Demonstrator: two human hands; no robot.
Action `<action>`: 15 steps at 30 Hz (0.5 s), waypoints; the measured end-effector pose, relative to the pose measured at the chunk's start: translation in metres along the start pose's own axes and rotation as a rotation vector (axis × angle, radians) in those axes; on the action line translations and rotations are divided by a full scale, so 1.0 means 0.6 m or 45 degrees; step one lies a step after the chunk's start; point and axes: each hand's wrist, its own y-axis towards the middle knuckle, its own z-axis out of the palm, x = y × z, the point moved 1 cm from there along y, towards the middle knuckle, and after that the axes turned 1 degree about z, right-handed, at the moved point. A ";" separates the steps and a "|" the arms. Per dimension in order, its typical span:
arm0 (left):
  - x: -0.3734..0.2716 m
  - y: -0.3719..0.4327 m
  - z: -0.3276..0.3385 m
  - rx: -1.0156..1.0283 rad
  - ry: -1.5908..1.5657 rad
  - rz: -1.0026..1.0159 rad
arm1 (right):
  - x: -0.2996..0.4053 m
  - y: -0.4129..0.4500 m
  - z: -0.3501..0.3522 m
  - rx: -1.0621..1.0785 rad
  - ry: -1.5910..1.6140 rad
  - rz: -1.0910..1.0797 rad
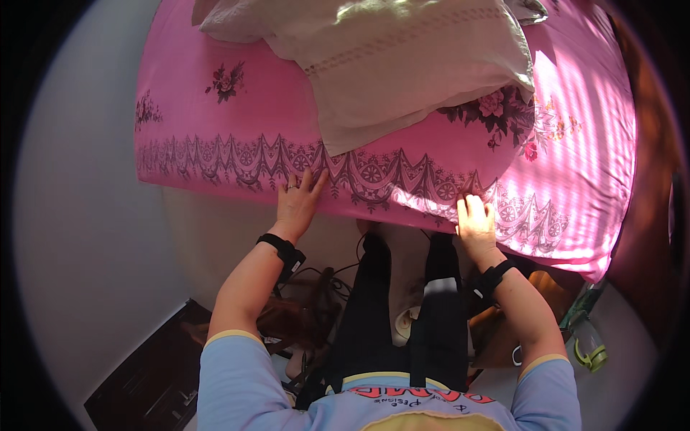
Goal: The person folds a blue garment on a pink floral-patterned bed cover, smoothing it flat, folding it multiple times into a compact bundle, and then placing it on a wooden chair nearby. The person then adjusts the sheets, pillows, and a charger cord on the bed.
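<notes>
A pink floral bed sheet [269, 102] with a dark lace-patterned border covers the bed before me. My left hand [300, 202] rests on the sheet's border near the bed's edge, its fingers apart, a ring on one finger. Farther right along the same edge, my right hand [476, 221] lies in sunlight with its fingers bent against the sheet; whether it pinches the cloth I cannot tell. Beyond my hands, a beige cloth [409, 81] with a decorative stitched line lies loosely over the sheet, one corner pointing towards me. Both wrists wear black bands.
A plain wall [91, 178] stands at the left. Dark wooden furniture [156, 372] is at the lower left, with cables and more furniture about my legs. A clear bottle with a green lid [591, 350] is at the lower right.
</notes>
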 end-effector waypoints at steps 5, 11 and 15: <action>0.076 -0.021 0.054 -0.133 0.034 0.010 | 0.017 0.026 0.028 -0.114 -0.367 0.029; 0.102 0.005 0.068 -0.263 0.010 0.222 | 0.035 0.065 0.053 0.362 -0.507 0.346; 0.113 0.027 0.091 -0.396 -0.084 0.115 | 0.025 0.087 0.048 0.348 -0.525 0.326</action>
